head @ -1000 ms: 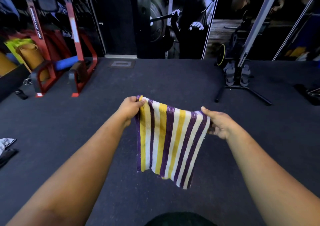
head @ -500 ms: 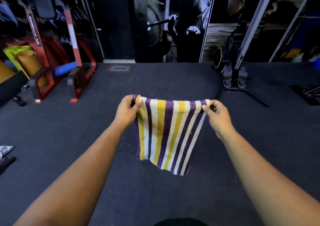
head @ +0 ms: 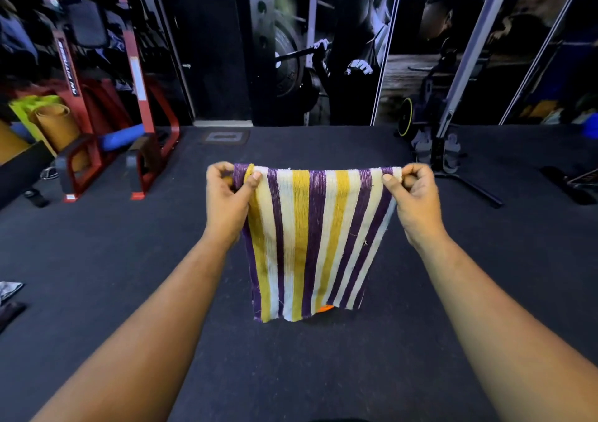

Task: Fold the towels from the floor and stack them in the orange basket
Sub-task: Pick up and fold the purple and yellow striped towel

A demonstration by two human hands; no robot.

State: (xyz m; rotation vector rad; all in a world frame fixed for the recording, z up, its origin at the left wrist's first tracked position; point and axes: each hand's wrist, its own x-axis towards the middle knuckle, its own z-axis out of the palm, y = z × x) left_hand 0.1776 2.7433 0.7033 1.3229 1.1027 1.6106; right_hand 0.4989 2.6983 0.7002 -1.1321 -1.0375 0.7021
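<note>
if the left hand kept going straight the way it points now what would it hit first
Nothing close: the left hand, pinching the striped towel, points forward over bare gym floor. Probably the far wall first, though depth is unclear.

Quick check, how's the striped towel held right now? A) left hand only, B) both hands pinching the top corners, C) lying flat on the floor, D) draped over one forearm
B: the left hand and the right hand each pinch a top corner of the striped towel, which hangs spread between them above the dark floor.

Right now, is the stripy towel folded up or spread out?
Spread out. The striped towel hangs flat, with the left hand and right hand pinching its top corners. Doubled layers: cannot tell.
</note>
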